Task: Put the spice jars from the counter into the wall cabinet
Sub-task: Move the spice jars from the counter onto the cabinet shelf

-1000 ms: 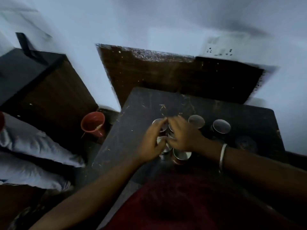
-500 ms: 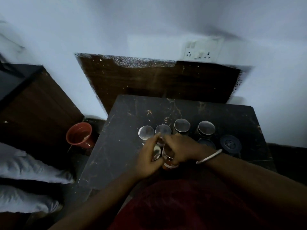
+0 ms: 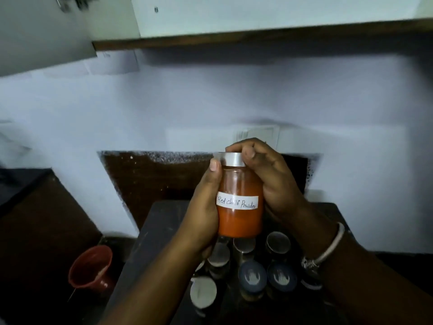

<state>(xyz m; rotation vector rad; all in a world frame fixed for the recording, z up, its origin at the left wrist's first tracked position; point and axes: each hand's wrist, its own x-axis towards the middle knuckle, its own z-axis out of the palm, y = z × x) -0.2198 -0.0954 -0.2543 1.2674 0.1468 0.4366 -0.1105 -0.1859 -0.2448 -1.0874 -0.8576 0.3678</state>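
Observation:
A glass jar of red chilli powder (image 3: 239,221) with a silver lid and a handwritten white label is held upright in front of the wall, above the counter. My left hand (image 3: 203,208) wraps its left side and bottom. My right hand (image 3: 269,181) grips its right side with fingers over the lid. Below on the dark counter (image 3: 154,233) stand several more spice jars (image 3: 251,276), some with silver lids, some with dark blue lids. The wall cabinet (image 3: 257,15) hangs overhead, its white door (image 3: 44,31) swung open at the upper left.
A red plastic mug (image 3: 90,269) sits on the floor left of the counter. A dark wooden unit (image 3: 35,219) stands further left. A brown panel (image 3: 164,184) lines the wall behind the counter, with a switch plate (image 3: 257,133) above it.
Both hands have lifted the red chilli jar off the counter from among the other jars. The view has tilted upward, bringing the cabinet into sight.

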